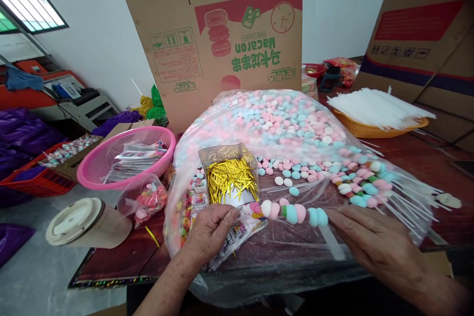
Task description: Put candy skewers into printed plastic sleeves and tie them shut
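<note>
A skewer of pink, blue and white marshmallows (296, 214) lies level between my hands. My right hand (385, 242) grips its right end, with the stick hidden behind the fingers. At the other end, my left hand (211, 232) pinches the edge of a printed plastic bag (244, 227), close to the skewer's tip. Whether the tip is inside the bag, I cannot tell. Just behind stands an open pouch of gold twist ties (233, 177). Finished-looking marshmallow skewers (365, 185) are piled at the right, their white sticks pointing outward.
A big clear bag of loose marshmallows (274, 113) fills the table's middle. Left are a pink basket (163, 158) of printed bags and a lidded cup (92, 222). Right, white sticks (377, 106) fill a yellow basket (365, 130). A carton (218, 19) stands behind.
</note>
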